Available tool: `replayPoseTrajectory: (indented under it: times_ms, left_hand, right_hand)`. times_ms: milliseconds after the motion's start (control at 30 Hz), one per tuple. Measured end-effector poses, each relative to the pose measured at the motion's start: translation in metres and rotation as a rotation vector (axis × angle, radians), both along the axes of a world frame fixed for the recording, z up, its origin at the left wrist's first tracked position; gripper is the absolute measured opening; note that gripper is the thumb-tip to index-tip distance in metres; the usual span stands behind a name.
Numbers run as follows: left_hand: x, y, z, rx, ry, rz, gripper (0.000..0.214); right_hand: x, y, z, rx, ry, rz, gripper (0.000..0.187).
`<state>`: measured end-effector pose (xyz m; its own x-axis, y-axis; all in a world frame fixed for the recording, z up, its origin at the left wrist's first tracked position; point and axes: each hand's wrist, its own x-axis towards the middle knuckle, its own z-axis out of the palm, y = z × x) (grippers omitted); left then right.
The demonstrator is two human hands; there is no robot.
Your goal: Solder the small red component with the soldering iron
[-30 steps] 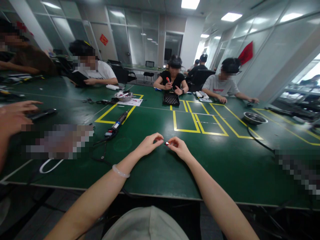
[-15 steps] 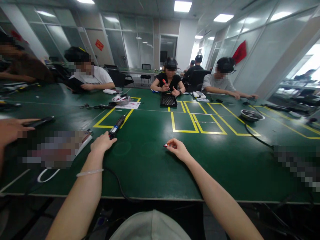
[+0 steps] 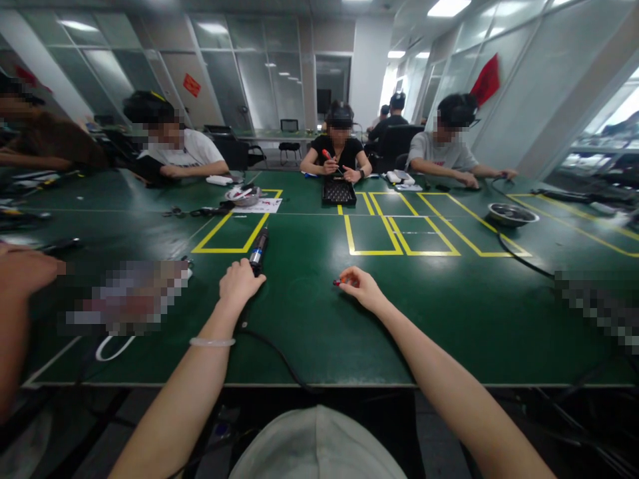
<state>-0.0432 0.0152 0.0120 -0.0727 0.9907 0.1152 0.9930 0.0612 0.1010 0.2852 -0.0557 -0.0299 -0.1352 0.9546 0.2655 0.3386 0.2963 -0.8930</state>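
Observation:
My left hand (image 3: 238, 283) is closed around the rear of an electric screwdriver (image 3: 258, 250), which lies low over the green table with its tip pointing away from me. A black cord (image 3: 277, 352) runs from beneath that wrist to the table's near edge. To the right, my right hand (image 3: 367, 291) pinches a small red and dark piece (image 3: 337, 283) just above the tabletop. Some orange shows between its fingers, but the kind of piece is too small to make out.
Yellow tape rectangles (image 3: 374, 253) mark the green table (image 3: 319, 346). A metal bowl (image 3: 513, 214) stands at right, another bowl (image 3: 242, 195) at back left. Across the table a person works over a black tray (image 3: 339, 191). A neighbour's arm (image 3: 17, 293) reaches in at left.
My left hand has moved right with the screwdriver, closer to my right hand, and the screwdriver points more straight ahead. My right hand keeps its pinch. The view has shifted slightly.

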Motion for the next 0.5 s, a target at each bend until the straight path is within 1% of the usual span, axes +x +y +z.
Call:
replayPoseTrajectory:
  times_ms: [100, 233, 367, 500]
  left_hand:
    - [0.030, -0.012, 0.002, 0.031, 0.036, -0.129, 0.050]
    - [0.072, -0.031, 0.004, 0.056, 0.096, -0.270, 0.047]
    - [0.106, -0.051, 0.005, 0.050, 0.131, -0.325, 0.045]
    - [0.129, -0.067, 0.004, 0.026, 0.137, -0.392, 0.042]
  right_hand:
    - [-0.001, -0.001, 0.000, -0.004, 0.029, 0.018, 0.026]
    - [-0.002, -0.002, 0.000, 0.002, -0.002, 0.067, 0.023]
    - [-0.002, -0.004, 0.001, 0.020, -0.021, 0.084, 0.022]
    - [-0.004, -0.006, 0.003, 0.040, -0.052, 0.090, 0.020]
